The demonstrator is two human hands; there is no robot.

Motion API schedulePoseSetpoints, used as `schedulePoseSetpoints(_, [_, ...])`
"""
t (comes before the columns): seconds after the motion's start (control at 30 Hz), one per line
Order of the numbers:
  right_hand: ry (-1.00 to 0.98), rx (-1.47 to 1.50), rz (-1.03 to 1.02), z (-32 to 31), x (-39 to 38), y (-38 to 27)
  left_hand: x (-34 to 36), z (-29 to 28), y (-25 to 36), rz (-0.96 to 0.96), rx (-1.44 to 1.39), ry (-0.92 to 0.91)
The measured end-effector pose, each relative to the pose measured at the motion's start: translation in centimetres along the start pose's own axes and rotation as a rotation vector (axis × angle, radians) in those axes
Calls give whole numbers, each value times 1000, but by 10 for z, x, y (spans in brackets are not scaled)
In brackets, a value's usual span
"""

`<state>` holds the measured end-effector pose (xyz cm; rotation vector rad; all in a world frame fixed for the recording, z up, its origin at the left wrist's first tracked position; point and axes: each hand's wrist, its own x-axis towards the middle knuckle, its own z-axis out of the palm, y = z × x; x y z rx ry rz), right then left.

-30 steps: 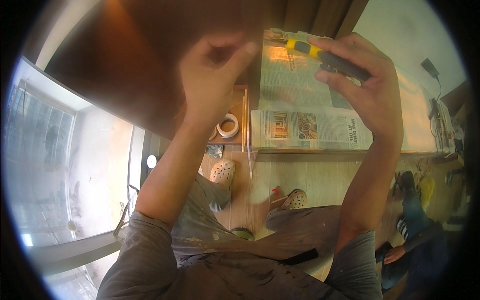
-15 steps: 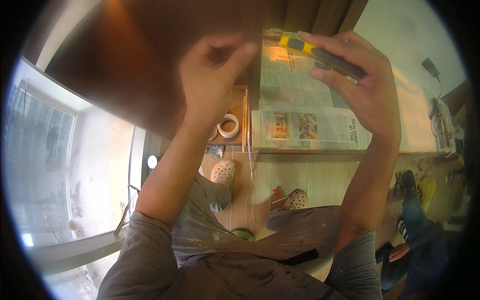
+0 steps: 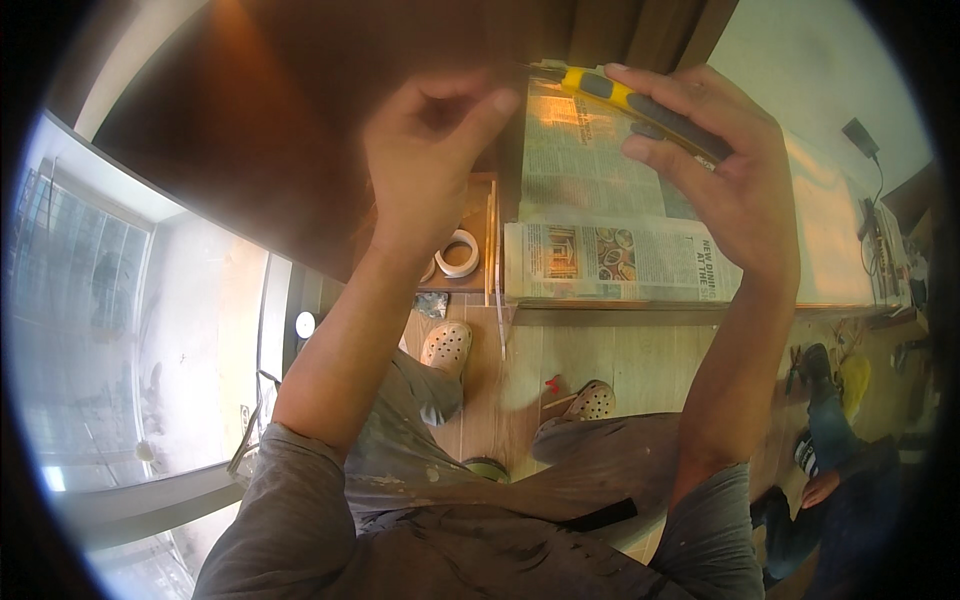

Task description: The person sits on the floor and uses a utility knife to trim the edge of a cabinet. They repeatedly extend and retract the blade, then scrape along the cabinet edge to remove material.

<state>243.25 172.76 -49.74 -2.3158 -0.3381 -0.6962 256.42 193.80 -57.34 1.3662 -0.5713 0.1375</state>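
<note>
My right hand grips a yellow and grey utility knife, its blade end pointing left toward my other hand. Thumb and fingers of my left hand come together in a pinch, just left of the blade; whatever lies between the fingertips is too blurred to make out. Behind the left hand rises a dark brown panel. Newspaper sheets cover a low surface beneath the knife.
A roll of white tape sits in a wooden tray below my left wrist. A window stands at the left. At lower right are another person's legs. A black adapter with a cord shows at the upper right.
Both hands stay nearly in place, with the knife shifted very slightly. The other person's hand at lower right has moved a little to the right and up.
</note>
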Motion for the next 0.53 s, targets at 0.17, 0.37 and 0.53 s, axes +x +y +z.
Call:
schedulePoseSetpoints(0.17, [-1, -9, 3, 0, 0, 0, -2, 2, 4, -31, -7, -1])
schedulePoseSetpoints(0.37, [-27, -11, 14, -2, 1, 0, 0, 0, 1, 13, 5, -3])
schedulePoseSetpoints(0.53, [-57, 7, 48, -3, 0, -1, -1, 0, 2, 0, 4, -8])
